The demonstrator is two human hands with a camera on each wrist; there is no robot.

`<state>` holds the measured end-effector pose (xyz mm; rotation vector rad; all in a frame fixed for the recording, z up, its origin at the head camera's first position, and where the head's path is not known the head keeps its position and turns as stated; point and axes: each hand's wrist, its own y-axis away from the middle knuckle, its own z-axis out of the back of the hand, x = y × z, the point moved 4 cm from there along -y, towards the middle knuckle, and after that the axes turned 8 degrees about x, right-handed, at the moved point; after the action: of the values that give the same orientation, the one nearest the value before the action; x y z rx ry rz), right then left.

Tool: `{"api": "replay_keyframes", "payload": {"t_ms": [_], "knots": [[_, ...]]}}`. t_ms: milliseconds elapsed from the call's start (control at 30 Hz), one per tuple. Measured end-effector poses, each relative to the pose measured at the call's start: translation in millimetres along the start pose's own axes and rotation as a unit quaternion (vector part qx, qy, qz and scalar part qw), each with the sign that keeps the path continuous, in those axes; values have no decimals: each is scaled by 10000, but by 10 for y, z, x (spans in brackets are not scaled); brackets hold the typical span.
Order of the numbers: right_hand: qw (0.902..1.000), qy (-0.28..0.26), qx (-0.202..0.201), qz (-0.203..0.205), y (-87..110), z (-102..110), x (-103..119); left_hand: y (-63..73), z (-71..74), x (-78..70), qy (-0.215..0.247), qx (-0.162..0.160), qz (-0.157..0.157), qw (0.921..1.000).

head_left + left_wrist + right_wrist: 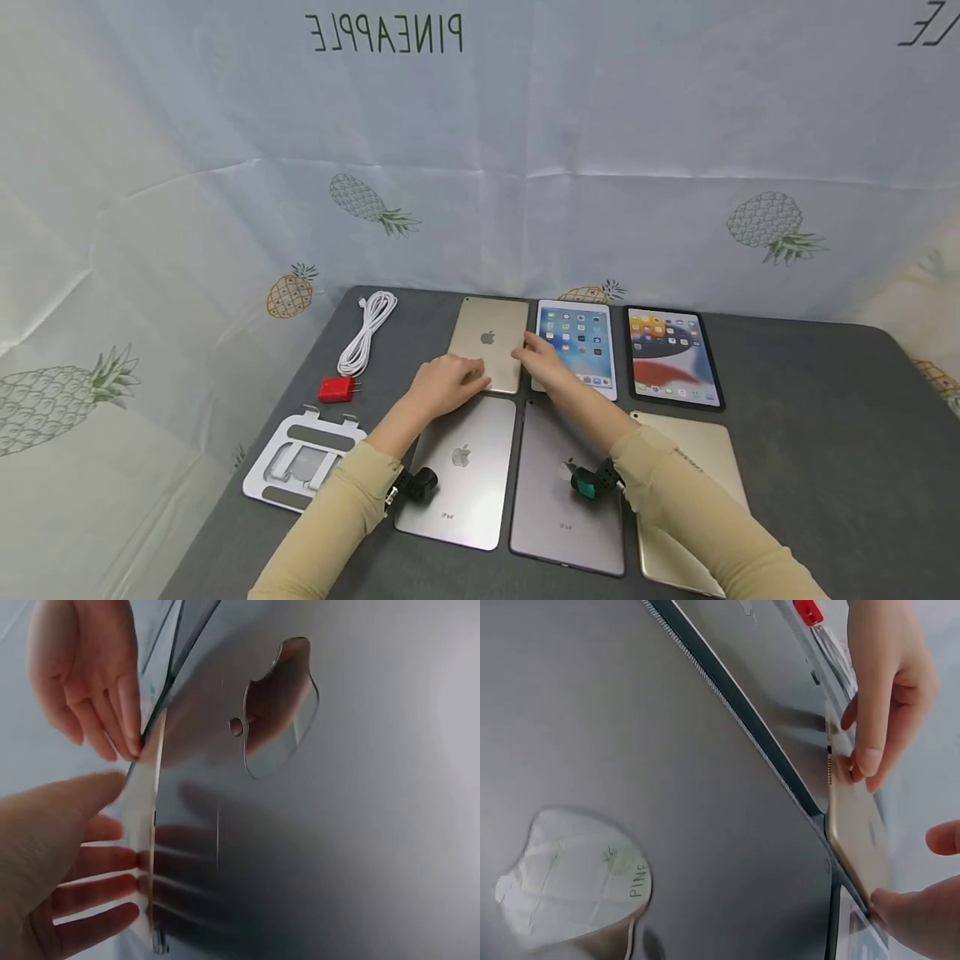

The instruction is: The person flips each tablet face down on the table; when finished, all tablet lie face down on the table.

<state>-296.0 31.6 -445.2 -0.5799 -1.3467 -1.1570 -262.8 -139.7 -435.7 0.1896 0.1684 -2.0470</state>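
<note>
A gold tablet [491,333] lies face down in the back row, its apple logo showing. My left hand [447,383] rests over its near left corner; in the left wrist view the left fingers [97,889] are fairly straight and touch the tablet's edge. My right hand [543,362] is at the tablet's right edge, where the right thumb [907,911] touches it in the right wrist view. Below my left forearm lies a silver tablet [472,475], and under my right wrist a grey tablet [555,508], both face down.
A white tablet [581,342] and a black tablet [671,358] lie screen up at the back right. Another gold tablet [701,442] is partly hidden by the right sleeve. At left are a white cable [363,333], red charger [336,389] and white folding stand [300,458].
</note>
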Motion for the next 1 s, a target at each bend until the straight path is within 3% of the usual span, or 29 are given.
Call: {"api": "replay_keyframes", "payload": {"t_ms": [133,533,767,900,1000], "knots": [[9999,-55,-11,90,50,104,-30,-68,-20,20,446,-109,347,9983],[9993,-365,20,-54,399,595,-177,-158,-59,-64,988,-100,582,9934],[9991,-343,-243,50,585,859,-246,-187,-105,-311,1433,-112,124,9895],[9988,-320,-360,-82,656,971,-293,-211,-143,-512,1813,61,-285,9830],[9986,-314,-372,-204,702,1012,-338,-233,-196,-631,2169,305,-407,9749]]}}
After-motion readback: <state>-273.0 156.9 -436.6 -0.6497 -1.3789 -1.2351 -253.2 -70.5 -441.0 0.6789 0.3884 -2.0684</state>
